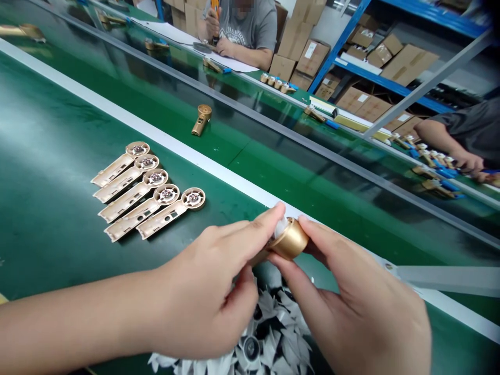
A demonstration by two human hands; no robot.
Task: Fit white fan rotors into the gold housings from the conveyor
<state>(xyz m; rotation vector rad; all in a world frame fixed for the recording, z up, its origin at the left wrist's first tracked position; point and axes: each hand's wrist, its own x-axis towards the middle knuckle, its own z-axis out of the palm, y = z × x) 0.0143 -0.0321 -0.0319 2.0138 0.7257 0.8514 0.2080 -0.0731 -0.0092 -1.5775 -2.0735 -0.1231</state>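
Observation:
Between my hands is a gold fan housing [291, 240], its round head tilted toward the right. A whitish part [280, 227], perhaps a fan blade, shows in the mouth of the round head. My right hand [351, 281] pinches that head between thumb and fingers. Fingers of my left hand [211, 281] press against the whitish part, and its thumb and lower fingers close around the handle, mostly hidden. Beneath both hands lies a pile of grey-white fan blades [273, 333]. To the left, several gold fan housings [154, 208] rest side by side, motors showing in their round ends.
A white rail [175, 151] divides my green bench from a green conveyor belt carrying one gold housing [201, 121]. A metal bracket [449, 278] juts in at right. Across the belt, two people [250, 36] work beside more gold parts. Cardboard boxes and blue shelving [390, 78] stand behind.

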